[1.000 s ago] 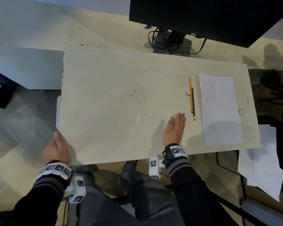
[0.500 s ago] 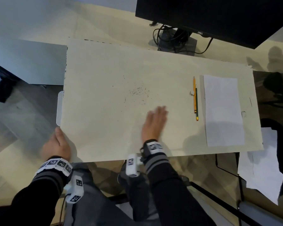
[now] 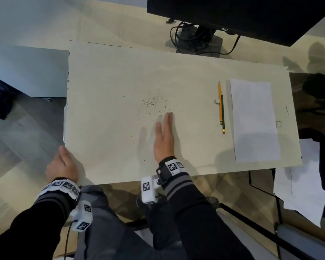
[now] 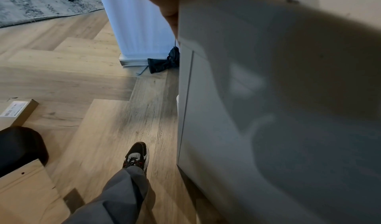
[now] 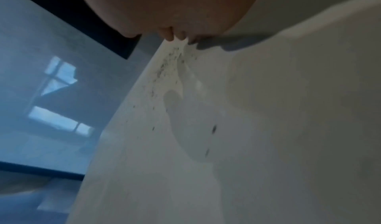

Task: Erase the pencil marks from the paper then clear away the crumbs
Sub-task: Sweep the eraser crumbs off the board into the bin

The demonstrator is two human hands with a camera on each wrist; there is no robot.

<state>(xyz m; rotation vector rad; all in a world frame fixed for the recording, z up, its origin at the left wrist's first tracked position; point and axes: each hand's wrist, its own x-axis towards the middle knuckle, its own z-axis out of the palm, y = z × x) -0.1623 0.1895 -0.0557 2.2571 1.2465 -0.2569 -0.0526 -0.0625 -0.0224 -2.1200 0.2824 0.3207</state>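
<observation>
The board (image 3: 111, 128) is big, flat and pale, with a smooth top. On it lies a scatter of tiny dark crumbs (image 3: 154, 102) — like little black dots and short bits. They sit just past the fingertips (image 3: 168, 116) of the right hand (image 3: 163, 139), a bit to its left side. The right hand lies flat on the board with straight fingers, held close together, and holds nothing.

Well off to the right of that hand lies a white sheet of paper (image 3: 255, 121), a plain rectangle. Between the hand and the paper lie a long yellow pencil (image 3: 220, 102) and a dark green pencil (image 3: 222, 113), side by side and touching. A small white eraser (image 3: 217, 101) sits right against the yellow one.

The left hand (image 3: 63, 166) holds the near left corner of the board — its thumb lies on top, and the fingers go under the edge.

Far past both hands stands a black monitor (image 3: 242, 14) with dark cables (image 3: 186, 36) at its foot.
</observation>
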